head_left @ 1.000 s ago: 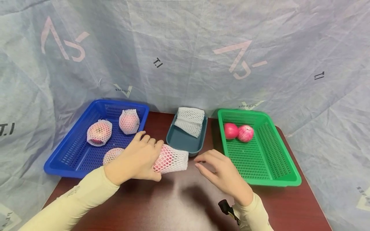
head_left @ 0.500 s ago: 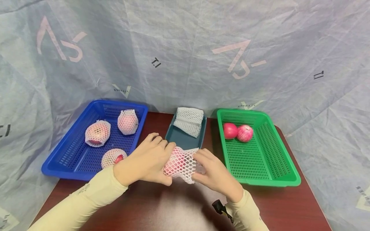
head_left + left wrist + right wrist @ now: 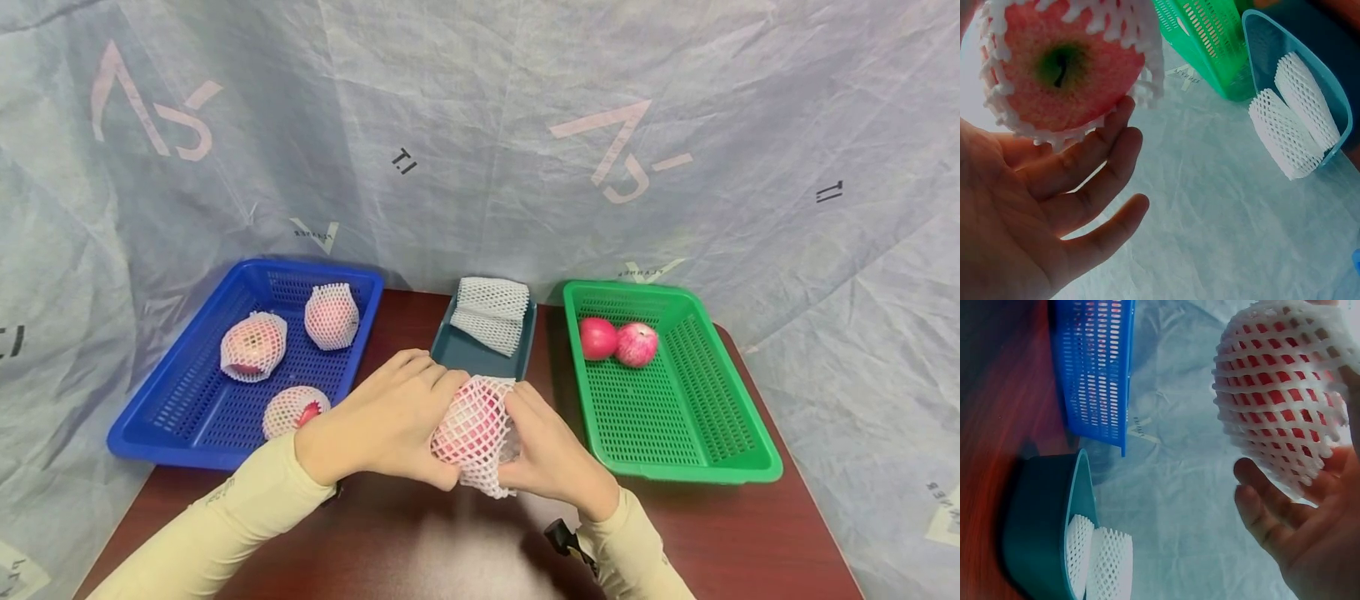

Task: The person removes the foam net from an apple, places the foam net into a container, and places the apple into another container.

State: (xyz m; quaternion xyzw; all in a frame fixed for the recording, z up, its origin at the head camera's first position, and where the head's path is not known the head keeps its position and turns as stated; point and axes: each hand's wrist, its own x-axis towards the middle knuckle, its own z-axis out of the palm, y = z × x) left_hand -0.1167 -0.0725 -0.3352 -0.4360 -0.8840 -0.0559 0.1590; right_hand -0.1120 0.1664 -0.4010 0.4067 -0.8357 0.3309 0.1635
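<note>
Over the table's middle, my left hand (image 3: 390, 421) grips a red apple (image 3: 1085, 81) from the left, thumb below and fingers above. A white foam net sleeve (image 3: 474, 429) wraps the apple. In the left wrist view the stem end shows bare inside the sleeve's frayed-looking edge. My right hand (image 3: 558, 458) pinches the sleeve's right edge between thumb and fingers. From the right wrist view, the foam net (image 3: 1272, 387) covers that side, with red showing through its holes. Some fingertips are hidden behind the apple in the head view.
A blue basket (image 3: 168, 417) at left holds three net-wrapped apples (image 3: 255, 346). Behind the hands, a dark teal tray (image 3: 468, 354) bears flat foam nets (image 3: 491, 312). The green basket (image 3: 682, 467) at right contains two bare red apples (image 3: 636, 345).
My right hand has come left and taken hold of the sleeve's loose end. My left hand has moved right with the apple. The sleeve's long free end now sits shorter and wider around it.
</note>
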